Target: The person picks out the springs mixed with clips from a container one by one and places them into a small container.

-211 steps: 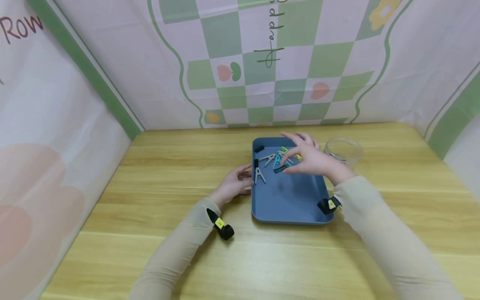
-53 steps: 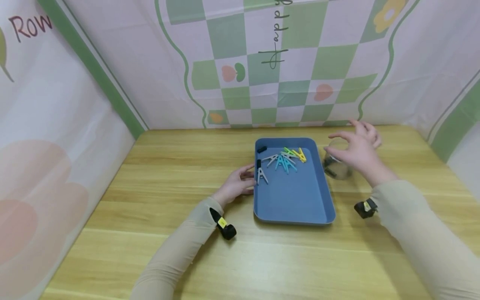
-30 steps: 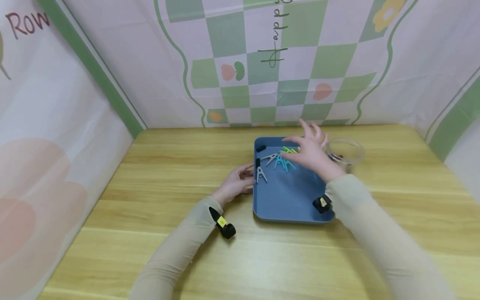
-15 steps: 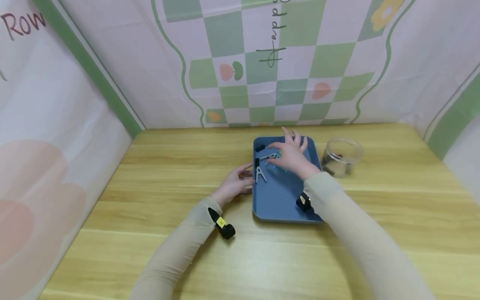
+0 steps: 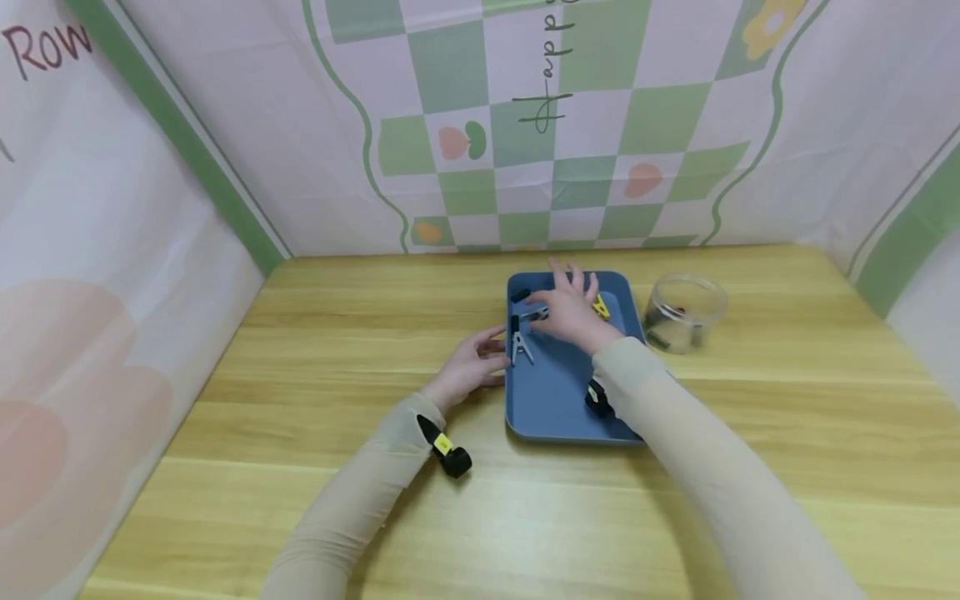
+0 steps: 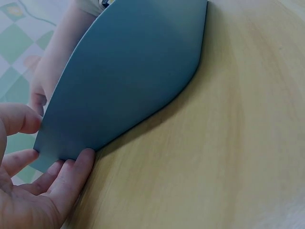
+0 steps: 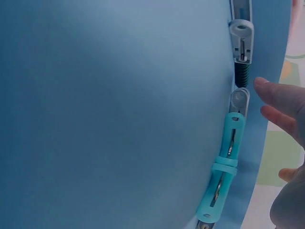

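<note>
In the head view my left hand (image 5: 468, 362) rests against the left side of the blue tray (image 5: 555, 396). Its fingers touch the outer wall (image 6: 119, 81) in the left wrist view. My right hand (image 5: 572, 317) hovers over the tray's far half, thumb and fingers apart, around a grey clothespin (image 5: 536, 314). To the left lie another grey clothespin (image 5: 521, 348), a small dark ribbed piece (image 5: 514, 323) and a black piece (image 5: 521, 296). A yellow clothespin (image 5: 601, 308) shows beside the hand. Turquoise clothespins (image 7: 232, 138) appear in the right wrist view, hidden from the head view.
A clear round jar (image 5: 686, 312) with several dark small things stands right of the tray. The wooden table (image 5: 360, 325) meets a patterned cloth (image 5: 517, 150) at the back. A wrist camera (image 5: 453, 460) sits on the left sleeve.
The right hand has come from over the jar leftward into the tray, and lower over the clothespins. The dark ribbed piece seen by the turquoise clothespins earliest is gone from there. The left hand stays.
</note>
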Demonstrator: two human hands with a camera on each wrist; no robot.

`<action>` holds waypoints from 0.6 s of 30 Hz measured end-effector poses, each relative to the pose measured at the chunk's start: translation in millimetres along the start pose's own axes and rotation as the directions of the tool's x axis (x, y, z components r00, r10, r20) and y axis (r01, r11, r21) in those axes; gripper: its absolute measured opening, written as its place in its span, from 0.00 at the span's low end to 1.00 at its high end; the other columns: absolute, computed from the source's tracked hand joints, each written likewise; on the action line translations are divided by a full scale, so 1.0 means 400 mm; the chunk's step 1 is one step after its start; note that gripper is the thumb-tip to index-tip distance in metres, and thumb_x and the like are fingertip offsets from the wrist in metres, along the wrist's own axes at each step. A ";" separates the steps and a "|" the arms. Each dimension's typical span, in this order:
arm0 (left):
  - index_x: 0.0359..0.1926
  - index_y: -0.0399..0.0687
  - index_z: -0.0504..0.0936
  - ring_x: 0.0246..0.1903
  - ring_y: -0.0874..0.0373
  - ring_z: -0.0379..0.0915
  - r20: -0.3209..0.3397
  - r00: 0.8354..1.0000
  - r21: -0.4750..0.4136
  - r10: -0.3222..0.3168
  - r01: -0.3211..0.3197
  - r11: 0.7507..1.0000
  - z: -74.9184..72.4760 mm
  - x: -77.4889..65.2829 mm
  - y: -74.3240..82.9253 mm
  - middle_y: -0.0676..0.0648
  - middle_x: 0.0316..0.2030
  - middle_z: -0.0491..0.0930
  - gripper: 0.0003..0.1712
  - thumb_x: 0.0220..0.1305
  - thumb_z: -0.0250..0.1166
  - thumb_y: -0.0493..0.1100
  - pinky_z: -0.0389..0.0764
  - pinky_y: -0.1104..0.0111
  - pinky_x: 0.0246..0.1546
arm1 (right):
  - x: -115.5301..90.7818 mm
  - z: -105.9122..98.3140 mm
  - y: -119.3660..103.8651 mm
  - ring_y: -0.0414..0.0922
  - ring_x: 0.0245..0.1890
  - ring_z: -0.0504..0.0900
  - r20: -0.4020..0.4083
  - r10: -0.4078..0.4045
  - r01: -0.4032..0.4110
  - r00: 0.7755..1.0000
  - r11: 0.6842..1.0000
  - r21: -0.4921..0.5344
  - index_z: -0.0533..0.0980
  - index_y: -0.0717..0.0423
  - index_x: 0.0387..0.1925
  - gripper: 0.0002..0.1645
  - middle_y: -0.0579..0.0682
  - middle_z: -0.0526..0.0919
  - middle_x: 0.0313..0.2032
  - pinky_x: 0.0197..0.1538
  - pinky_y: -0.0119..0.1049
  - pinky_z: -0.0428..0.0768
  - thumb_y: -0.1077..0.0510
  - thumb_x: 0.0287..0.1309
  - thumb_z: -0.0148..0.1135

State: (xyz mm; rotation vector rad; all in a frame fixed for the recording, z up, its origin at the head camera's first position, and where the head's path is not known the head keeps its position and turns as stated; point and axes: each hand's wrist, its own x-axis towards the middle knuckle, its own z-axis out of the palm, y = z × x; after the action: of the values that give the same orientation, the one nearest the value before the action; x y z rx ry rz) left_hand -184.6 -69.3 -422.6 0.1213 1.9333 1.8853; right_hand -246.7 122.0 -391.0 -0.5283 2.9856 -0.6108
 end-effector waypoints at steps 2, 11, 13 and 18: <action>0.71 0.46 0.58 0.58 0.45 0.70 0.001 1.000 0.001 0.000 0.000 1.000 0.000 0.000 -0.001 0.35 0.61 0.67 0.35 0.64 0.56 0.30 0.82 0.61 0.49 | 0.002 0.002 0.001 0.65 0.71 0.29 0.005 -0.007 0.007 1.000 1.000 0.001 0.79 0.52 0.52 0.23 0.64 0.40 0.73 0.65 0.69 0.28 0.51 0.53 0.68; 0.71 0.47 0.57 0.60 0.43 0.68 0.008 1.000 -0.002 -0.007 0.007 1.000 -0.001 0.001 0.001 0.34 0.62 0.65 0.35 0.65 0.56 0.30 0.81 0.60 0.51 | 0.022 0.009 0.008 0.66 0.70 0.31 0.049 -0.032 0.033 0.998 0.999 -0.035 0.79 0.50 0.52 0.24 0.64 0.41 0.73 0.66 0.69 0.31 0.50 0.53 0.69; 0.71 0.47 0.58 0.59 0.43 0.68 0.005 1.000 -0.004 -0.007 0.007 1.000 -0.001 0.001 0.002 0.35 0.62 0.66 0.35 0.65 0.56 0.30 0.82 0.61 0.50 | 0.025 0.010 0.006 0.66 0.70 0.31 0.059 -0.034 0.037 0.998 0.998 -0.044 0.79 0.50 0.53 0.25 0.64 0.40 0.73 0.66 0.69 0.31 0.50 0.53 0.69; 0.71 0.48 0.58 0.59 0.44 0.69 -0.008 1.000 -0.002 -0.015 0.015 1.000 0.001 0.000 0.004 0.35 0.62 0.66 0.35 0.64 0.56 0.30 0.82 0.60 0.49 | 0.027 0.010 0.000 0.66 0.70 0.32 0.075 -0.033 0.038 0.997 0.997 -0.060 0.79 0.51 0.53 0.25 0.63 0.40 0.73 0.66 0.69 0.32 0.49 0.53 0.69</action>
State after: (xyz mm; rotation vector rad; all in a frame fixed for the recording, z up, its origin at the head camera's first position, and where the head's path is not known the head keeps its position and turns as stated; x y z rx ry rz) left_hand -184.5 -68.8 -421.2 0.0983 1.9328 1.8806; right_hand -256.4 116.8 -394.5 -0.5955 2.9389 -0.4912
